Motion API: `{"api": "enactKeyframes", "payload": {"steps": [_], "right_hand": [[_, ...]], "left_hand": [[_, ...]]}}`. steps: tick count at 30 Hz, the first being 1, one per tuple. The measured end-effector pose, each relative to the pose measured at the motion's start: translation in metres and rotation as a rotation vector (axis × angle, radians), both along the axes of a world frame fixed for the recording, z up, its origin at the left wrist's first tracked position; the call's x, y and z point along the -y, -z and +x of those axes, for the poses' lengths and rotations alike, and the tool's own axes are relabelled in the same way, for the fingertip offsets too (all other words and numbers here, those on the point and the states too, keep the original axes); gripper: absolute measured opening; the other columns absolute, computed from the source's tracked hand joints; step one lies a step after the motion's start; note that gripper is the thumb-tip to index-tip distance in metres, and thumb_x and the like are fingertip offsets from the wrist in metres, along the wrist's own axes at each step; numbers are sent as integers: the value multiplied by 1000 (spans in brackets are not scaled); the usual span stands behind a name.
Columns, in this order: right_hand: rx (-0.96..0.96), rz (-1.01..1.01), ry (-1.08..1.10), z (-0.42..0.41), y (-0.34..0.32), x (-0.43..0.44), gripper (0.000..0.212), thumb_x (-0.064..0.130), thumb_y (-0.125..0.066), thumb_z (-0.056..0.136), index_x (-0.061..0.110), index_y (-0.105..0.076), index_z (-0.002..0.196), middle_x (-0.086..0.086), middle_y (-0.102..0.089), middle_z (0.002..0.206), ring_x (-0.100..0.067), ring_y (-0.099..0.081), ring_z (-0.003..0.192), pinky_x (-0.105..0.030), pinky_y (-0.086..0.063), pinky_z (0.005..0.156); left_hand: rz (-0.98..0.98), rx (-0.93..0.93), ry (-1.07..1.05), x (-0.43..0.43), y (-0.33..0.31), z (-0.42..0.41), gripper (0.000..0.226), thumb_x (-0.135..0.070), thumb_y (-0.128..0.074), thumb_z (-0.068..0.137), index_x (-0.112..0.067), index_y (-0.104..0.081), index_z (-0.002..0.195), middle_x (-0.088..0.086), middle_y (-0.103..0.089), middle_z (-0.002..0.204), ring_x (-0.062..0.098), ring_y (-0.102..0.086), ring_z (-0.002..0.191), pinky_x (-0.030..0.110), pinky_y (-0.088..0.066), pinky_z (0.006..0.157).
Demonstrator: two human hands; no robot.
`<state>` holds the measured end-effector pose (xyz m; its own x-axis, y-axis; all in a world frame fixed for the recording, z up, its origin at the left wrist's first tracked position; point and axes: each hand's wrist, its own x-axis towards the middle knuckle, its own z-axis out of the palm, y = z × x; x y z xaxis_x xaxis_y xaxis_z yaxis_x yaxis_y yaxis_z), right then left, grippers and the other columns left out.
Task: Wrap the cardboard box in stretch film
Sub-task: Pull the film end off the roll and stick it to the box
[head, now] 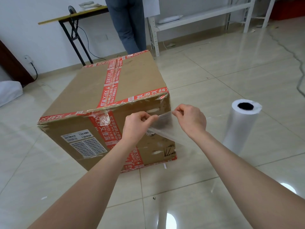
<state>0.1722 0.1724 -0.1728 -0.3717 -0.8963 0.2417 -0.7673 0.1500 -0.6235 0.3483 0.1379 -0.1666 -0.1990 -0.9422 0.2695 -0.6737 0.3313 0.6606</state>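
A large cardboard box (92, 96) with red printed tape along its seams stands on the tiled floor. To its right a roll of stretch film (241, 124) stands upright, with its dark core hole facing up. A clear film end (164, 123) stretches in front of the box's near right corner. My left hand (137, 124) pinches the film's left edge against the box's front face. My right hand (191, 119) pinches the film's upper right edge just past the corner. The film runs down and right toward the roll.
A person in jeans (128, 23) stands behind the box. A black-legged folding table (74, 19) with a small fan is at the back left, a white metal frame (198, 19) at the back right. A cable (297, 63) trails along the floor at far right.
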Motion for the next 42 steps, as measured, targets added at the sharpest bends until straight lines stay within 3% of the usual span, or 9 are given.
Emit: {"api": "enactKeyframes", "payload": {"steps": [5,15,20,27,32,34,36,39,42], "right_hand": [[0,-12,39,1,-5,7,25,40,-52,95,20,-68,96,-1,-69,98,-26,-62,90,-30,-43,70],[-15,-4,-14,-5,-10,7,26,44,-65,85,20,-69,92,3,-68,98,-19,-62,92,-36,-50,80],[-55,-80,27,-5,-12,15,28,46,-64,85,18,-67,88,1,-65,96,-21,-58,92,-35,-45,78],[-104,-78,81,-2,-11,30,33,53,-60,85,21,-64,86,2,-65,95,-23,-57,95,-36,-41,81],[-127,-96,82,-2,-8,35,34,53,-58,87,20,-65,91,1,-66,99,-23,-55,99,-37,-40,83],[-121,-107,73,-3,-6,36,34,53,-58,87,20,-65,91,1,-66,99,-24,-54,100,-37,-39,83],[-129,-119,71,-4,-6,36,34,53,-58,87,20,-65,91,0,-67,100,-25,-54,101,-37,-38,84],[-173,-130,73,-6,-7,38,33,52,-58,87,22,-66,94,0,-67,102,-25,-54,102,-36,-38,84],[-208,-125,84,-9,-6,38,32,52,-58,87,22,-66,95,1,-67,101,-24,-54,102,-36,-37,83]], "left_hand": [[-144,181,-26,1,-7,9,17,-35,-67,86,-19,-73,85,-7,-64,71,10,-60,66,24,-50,56],[-356,283,-138,1,-21,11,19,-36,-64,88,-20,-74,91,-3,-70,78,13,-63,70,23,-48,56],[-453,364,-143,6,-28,15,25,-43,-61,88,-19,-71,86,-3,-66,69,13,-55,59,20,-32,49],[-545,581,-156,15,-33,23,26,-42,-52,94,-17,-58,94,1,-66,77,23,-58,61,27,-37,48],[-669,343,-240,5,-36,18,21,-12,-69,82,-12,-62,102,11,-56,99,26,-56,78,25,-38,51],[-936,521,92,0,-22,9,26,-5,-69,75,-8,-68,101,15,-62,97,29,-61,81,28,-47,58],[-1082,783,499,9,-3,4,35,-11,-53,84,-9,-66,116,13,-65,115,29,-63,103,36,-52,85],[-1111,1229,666,39,-4,14,56,-17,-29,90,-14,-33,146,6,-33,152,23,-30,141,43,-18,118],[-1177,1586,631,63,-14,24,63,-26,-21,91,-14,2,148,8,8,154,23,11,142,43,18,115]]}}
